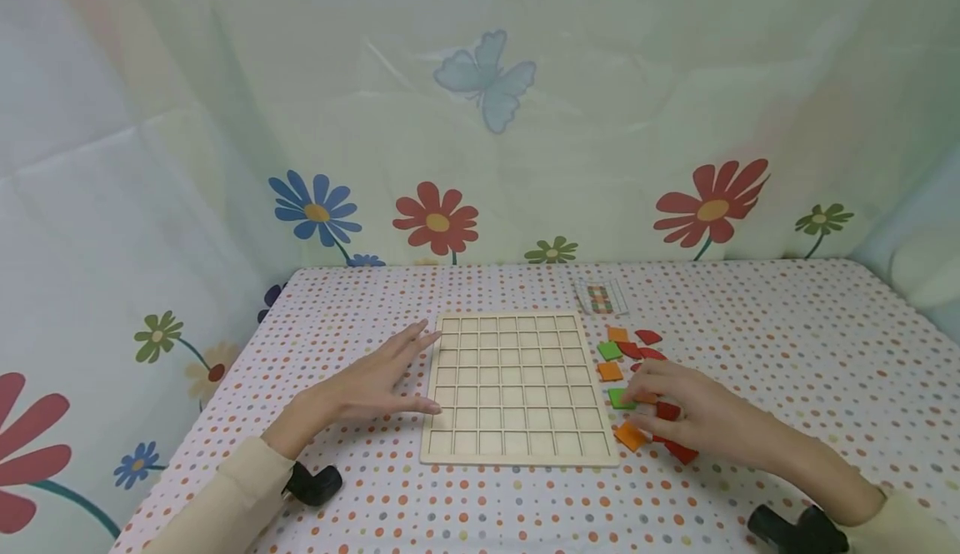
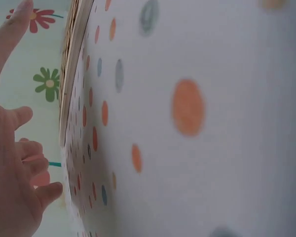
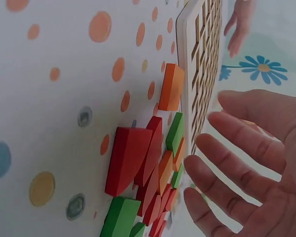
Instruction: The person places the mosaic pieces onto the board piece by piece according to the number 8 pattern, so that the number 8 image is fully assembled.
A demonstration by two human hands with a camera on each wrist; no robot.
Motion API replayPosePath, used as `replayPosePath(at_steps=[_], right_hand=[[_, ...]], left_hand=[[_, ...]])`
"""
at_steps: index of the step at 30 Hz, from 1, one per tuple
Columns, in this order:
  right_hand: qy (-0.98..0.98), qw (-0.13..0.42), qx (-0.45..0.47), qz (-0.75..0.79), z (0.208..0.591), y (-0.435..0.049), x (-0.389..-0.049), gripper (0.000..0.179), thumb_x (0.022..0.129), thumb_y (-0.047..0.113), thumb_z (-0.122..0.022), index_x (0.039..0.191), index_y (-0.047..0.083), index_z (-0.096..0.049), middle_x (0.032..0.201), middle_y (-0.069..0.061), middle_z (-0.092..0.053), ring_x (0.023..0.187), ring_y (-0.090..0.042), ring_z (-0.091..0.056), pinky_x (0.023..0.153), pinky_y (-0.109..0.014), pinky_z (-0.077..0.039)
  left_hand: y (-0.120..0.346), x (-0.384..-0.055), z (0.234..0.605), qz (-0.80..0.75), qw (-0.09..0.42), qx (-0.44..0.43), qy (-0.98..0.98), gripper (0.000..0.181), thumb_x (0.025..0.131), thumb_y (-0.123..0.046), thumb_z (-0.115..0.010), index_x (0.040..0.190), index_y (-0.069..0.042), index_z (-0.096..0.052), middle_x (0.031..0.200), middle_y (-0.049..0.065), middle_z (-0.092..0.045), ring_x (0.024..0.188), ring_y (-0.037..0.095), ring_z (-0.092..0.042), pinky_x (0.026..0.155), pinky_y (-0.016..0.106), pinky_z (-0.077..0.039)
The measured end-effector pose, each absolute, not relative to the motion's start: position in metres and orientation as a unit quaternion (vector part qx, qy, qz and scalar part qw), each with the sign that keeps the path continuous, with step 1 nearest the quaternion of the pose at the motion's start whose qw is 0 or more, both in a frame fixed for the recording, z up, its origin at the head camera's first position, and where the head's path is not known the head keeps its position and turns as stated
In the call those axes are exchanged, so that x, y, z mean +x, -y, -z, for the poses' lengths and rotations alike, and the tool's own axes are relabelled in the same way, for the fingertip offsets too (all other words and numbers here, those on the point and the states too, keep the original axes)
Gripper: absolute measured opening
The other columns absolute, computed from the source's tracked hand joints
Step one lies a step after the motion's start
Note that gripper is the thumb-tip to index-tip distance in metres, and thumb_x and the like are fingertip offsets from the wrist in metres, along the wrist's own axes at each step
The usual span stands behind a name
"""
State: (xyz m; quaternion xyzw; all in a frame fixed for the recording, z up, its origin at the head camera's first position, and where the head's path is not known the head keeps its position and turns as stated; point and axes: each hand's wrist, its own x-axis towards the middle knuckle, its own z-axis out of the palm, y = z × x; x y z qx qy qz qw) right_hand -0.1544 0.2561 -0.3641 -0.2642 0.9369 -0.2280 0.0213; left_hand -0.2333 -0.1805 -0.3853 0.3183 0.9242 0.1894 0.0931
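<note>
A pale wooden board [image 1: 517, 460] divided into a grid of square cells lies flat on the table. My left hand [image 1: 367, 383] is at its left edge, fingers spread and thumb extended, holding nothing; whether the fingertips touch the rim I cannot tell. On the board's right lies a loose pile of coloured pieces: orange squares [image 1: 631, 436], green squares [image 1: 621, 398] and red pieces with a curved side [image 1: 681, 452]. Over this pile hovers my right hand [image 1: 701, 412]. In the right wrist view its fingers [image 3: 237, 148] are apart and lightly bent, with red pieces [image 3: 126, 163] close by.
Behind the pieces, a small card [image 1: 602, 297] with a coloured grid pattern lies on the table. The dotted tablecloth [image 1: 465, 512] covers the tabletop, and a flowered curtain [image 1: 600, 121] hangs at its back and left sides.
</note>
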Motion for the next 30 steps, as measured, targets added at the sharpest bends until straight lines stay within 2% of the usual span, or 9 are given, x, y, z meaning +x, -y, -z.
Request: replayPosePath(at_steps=[4, 11, 14, 17, 20, 25, 30], right_hand=[[-0.931, 0.025, -0.283, 0.229, 0.364, -0.256, -0.156, 0.018, 0.090, 0.021, -0.084, 0.105, 0.028, -0.075, 0.108, 0.012, -0.062, 0.094, -0.009, -0.058, 0.074, -0.029, -0.055], [-0.944, 0.031, -0.246, 0.219, 0.361, -0.257, -0.162, 0.018, 0.088, 0.020, -0.086, 0.103, 0.023, -0.077, 0.105, 0.009, -0.063, 0.093, -0.013, -0.057, 0.074, -0.029, -0.056], [-0.944, 0.051, -0.246, 0.214, 0.359, -0.261, -0.165, 0.019, 0.086, 0.020, -0.088, 0.103, 0.019, -0.078, 0.101, 0.009, -0.064, 0.088, -0.010, -0.058, 0.072, -0.028, -0.056], [-0.938, 0.076, -0.257, 0.221, 0.360, -0.266, -0.165, 0.022, 0.083, 0.018, -0.090, 0.102, 0.017, -0.078, 0.096, 0.011, -0.063, 0.081, -0.005, -0.054, 0.067, -0.025, -0.053], [-0.929, 0.095, -0.271, 0.234, 0.363, -0.271, -0.164, 0.025, 0.082, 0.015, -0.091, 0.102, 0.017, -0.077, 0.094, 0.011, -0.059, 0.076, -0.003, -0.048, 0.062, -0.024, -0.049], [-0.925, 0.105, -0.275, 0.240, 0.367, -0.274, -0.163, 0.023, 0.082, 0.011, -0.090, 0.100, 0.017, -0.077, 0.097, 0.009, -0.058, 0.075, -0.002, -0.047, 0.061, -0.024, -0.047], [-0.932, 0.106, -0.257, 0.234, 0.369, -0.272, -0.163, 0.021, 0.081, 0.009, -0.090, 0.098, 0.015, -0.078, 0.096, 0.009, -0.061, 0.075, -0.001, -0.049, 0.063, -0.022, -0.050]], left_hand=[[0.179, -0.237, 0.388, -0.189, 0.100, 0.325, -0.921, 0.104, 0.090, -0.070, -0.068, 0.169, -0.021, -0.022, 0.175, 0.015, -0.008, 0.160, 0.038, -0.013, 0.121, 0.066, -0.027], [0.181, -0.239, 0.394, -0.156, 0.114, 0.321, -0.927, 0.107, 0.088, -0.074, -0.068, 0.169, -0.021, -0.022, 0.175, 0.014, -0.009, 0.161, 0.036, -0.010, 0.127, 0.057, -0.015], [0.182, -0.238, 0.394, -0.146, 0.119, 0.322, -0.928, 0.110, 0.086, -0.075, -0.068, 0.169, -0.021, -0.021, 0.176, 0.013, -0.007, 0.161, 0.034, -0.006, 0.129, 0.053, -0.008], [0.182, -0.238, 0.394, -0.137, 0.122, 0.321, -0.929, 0.112, 0.085, -0.076, -0.068, 0.169, -0.020, -0.020, 0.176, 0.013, -0.007, 0.162, 0.034, -0.006, 0.129, 0.051, -0.007], [0.182, -0.238, 0.394, -0.129, 0.124, 0.320, -0.930, 0.112, 0.085, -0.077, -0.067, 0.170, -0.021, -0.019, 0.176, 0.013, -0.007, 0.162, 0.034, -0.005, 0.129, 0.053, -0.006], [0.182, -0.239, 0.394, -0.107, 0.116, 0.315, -0.936, 0.110, 0.085, -0.080, -0.065, 0.169, -0.025, -0.020, 0.176, 0.011, -0.008, 0.161, 0.035, -0.005, 0.127, 0.062, -0.005], [0.182, -0.238, 0.394, -0.084, 0.107, 0.311, -0.941, 0.109, 0.085, -0.082, -0.062, 0.169, -0.028, -0.020, 0.176, 0.009, -0.008, 0.161, 0.036, -0.005, 0.125, 0.065, -0.007]])
